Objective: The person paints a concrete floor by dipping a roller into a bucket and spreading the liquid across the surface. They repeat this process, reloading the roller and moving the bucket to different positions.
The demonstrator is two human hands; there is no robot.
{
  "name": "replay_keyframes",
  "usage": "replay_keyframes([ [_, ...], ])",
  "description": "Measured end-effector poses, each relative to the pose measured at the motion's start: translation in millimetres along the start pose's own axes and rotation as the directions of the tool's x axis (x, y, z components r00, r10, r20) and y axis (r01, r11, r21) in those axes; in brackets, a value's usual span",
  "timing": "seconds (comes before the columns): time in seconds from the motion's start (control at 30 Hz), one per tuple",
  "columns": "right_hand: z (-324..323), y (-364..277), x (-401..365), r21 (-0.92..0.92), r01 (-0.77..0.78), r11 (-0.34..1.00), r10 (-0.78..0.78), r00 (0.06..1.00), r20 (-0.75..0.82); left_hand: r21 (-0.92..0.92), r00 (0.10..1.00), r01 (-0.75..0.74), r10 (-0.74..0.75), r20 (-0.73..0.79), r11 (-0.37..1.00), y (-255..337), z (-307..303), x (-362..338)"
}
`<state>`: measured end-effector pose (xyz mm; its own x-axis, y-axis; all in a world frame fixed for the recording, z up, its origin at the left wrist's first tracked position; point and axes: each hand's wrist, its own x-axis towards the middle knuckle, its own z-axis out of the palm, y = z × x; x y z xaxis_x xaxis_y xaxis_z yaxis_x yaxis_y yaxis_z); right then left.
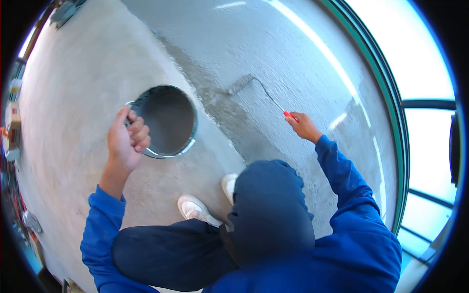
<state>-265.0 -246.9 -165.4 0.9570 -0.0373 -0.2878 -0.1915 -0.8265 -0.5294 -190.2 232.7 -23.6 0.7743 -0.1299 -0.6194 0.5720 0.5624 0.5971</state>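
Note:
My left hand (pixel 128 139) is closed round the wire handle of a round bucket (pixel 168 119) holding grey liquid. The bucket is just right of that hand, over the pale dry part of the floor. In my right hand (pixel 304 127) is the red handle of a paint roller (pixel 240 84). Its thin metal rod curves up and left to a grey, coated roller head, which rests on the floor beside the border between the pale strip and the wet grey coating (pixel 293 63).
Below the bucket are two white shoes (pixel 195 207). A green-framed glass wall (pixel 398 127) curves along the right side. Boxes (pixel 13 124) and other items line the far left edge, and a grey object (pixel 63 13) lies at the top left.

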Motion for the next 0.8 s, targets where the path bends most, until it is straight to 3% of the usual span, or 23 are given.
replay_keyframes([
  [0.3,-31,112,-228,-0.036,-0.306,0.951,0.308,0.949,0.064,0.079,1.0,-0.024,0.024,-0.006,0.997,-2,-6,5],
  [0.4,-39,143,-281,-0.006,-0.23,0.973,0.23,0.973,-0.006,0.08,0.999,-0.022,0.025,-0.033,0.997,-2,-5,5],
  [0.43,-48,148,-292,0.098,-0.418,0.903,0.414,0.908,0.065,0.076,0.999,-0.017,0.019,-0.032,0.997,-3,-4,5],
  [0.5,-78,133,-300,0.246,-0.734,0.633,0.683,0.679,0.268,0.065,0.999,-0.011,0.014,-0.043,0.998,-1,-5,5],
  [0.63,-89,131,-290,0.328,-0.713,0.62,0.681,0.697,0.226,0.052,0.999,-0.008,0.009,-0.031,0.999,-2,-5,4],
  [0.8,-73,112,-194,0.298,-0.588,0.752,0.566,0.808,0.166,0.012,1.0,0.014,-0.014,-0.022,1.0,-1,-5,3],
])
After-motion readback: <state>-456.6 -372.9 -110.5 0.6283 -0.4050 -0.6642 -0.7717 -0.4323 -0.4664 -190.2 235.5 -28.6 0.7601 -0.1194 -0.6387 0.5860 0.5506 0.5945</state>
